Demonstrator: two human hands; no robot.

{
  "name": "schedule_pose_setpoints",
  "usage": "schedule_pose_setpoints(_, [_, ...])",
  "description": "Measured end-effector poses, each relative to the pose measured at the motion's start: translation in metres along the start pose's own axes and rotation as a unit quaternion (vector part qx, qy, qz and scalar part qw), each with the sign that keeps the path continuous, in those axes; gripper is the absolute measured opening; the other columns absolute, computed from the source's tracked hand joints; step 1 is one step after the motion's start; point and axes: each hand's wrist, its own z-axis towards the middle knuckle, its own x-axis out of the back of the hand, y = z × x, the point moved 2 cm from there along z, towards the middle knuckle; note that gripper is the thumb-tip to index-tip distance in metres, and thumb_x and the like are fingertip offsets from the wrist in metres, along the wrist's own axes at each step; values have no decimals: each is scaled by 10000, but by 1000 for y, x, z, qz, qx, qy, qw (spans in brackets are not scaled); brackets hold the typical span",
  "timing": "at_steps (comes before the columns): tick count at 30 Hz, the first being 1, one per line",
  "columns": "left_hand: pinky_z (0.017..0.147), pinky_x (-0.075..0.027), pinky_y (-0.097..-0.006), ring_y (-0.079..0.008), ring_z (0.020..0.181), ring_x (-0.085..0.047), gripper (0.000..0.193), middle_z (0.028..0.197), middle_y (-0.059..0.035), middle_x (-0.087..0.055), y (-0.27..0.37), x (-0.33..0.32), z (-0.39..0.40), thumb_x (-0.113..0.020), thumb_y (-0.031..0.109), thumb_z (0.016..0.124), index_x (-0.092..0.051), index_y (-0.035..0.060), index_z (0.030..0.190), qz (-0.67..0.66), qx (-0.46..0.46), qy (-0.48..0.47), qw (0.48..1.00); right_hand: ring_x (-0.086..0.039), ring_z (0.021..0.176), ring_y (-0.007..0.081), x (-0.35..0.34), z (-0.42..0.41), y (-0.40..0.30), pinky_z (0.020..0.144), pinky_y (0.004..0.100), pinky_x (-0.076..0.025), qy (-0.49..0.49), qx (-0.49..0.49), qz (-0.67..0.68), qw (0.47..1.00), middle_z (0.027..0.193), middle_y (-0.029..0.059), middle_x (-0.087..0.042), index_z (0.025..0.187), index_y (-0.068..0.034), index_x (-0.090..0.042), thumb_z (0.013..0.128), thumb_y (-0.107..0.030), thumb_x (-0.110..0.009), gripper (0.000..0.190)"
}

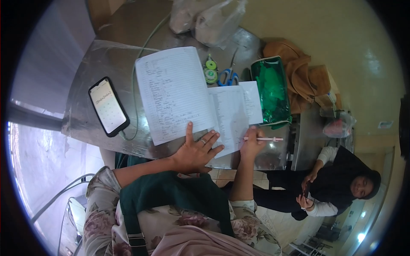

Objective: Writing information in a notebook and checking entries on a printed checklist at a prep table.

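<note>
My right hand (252,144) grips a light pink pen (269,139), its tip at the right edge of a printed sheet (229,112). With fingers spread, my left hand (196,150) lies flat over the lower edges of that sheet and a lined sheet (176,92). Handwriting fills the left part of the lined paper. A blank-looking white paper (253,101) sticks out from under the printed sheet. Just above the papers are a green correction tape dispenser (211,70) and blue-handled scissors (228,76).
A smartphone (108,107) showing a calculator lies at left on the metal table (83,73), its cable attached. To the right are a green pouch (270,92) and a brown leather bag (298,76). Plastic bags (211,25) sit at the back. Another person (333,179) stands at right holding a phone.
</note>
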Motion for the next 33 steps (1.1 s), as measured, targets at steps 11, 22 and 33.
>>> schedule_pose_setpoints(11, [928, -135, -842, -283, 1345, -392, 808, 1443, -171, -416, 0, 2, -4, -605, 625, 736, -509, 104, 1345, 16, -15, 14, 1000, -393, 507, 67, 1, 2, 1, 465, 234, -294, -15, 36, 35, 999, 576, 11, -462, 651, -69, -440, 863, -3, -589, 267])
schedule_pose_setpoints(22, [935, -146, -838, -278, 1349, -386, 783, 1437, -161, -429, 1, 0, -4, -605, 612, 735, -527, 109, 1329, 10, -9, 34, 999, -388, 507, 67, -2, 2, -2, 460, 228, -287, 7, 28, 23, 999, 577, -1, -455, 649, -83, -440, 866, -24, -601, 276])
schedule_pose_setpoints(33, [945, -140, -834, -273, 1343, -396, 748, 1428, -155, -443, 1, -1, -3, -620, 582, 731, -546, 117, 1312, 4, -5, 48, 999, -378, 495, 59, 2, 4, 2, 448, 223, -275, -20, 38, 20, 999, 566, -9, -449, 647, -90, -447, 885, -66, -612, 290])
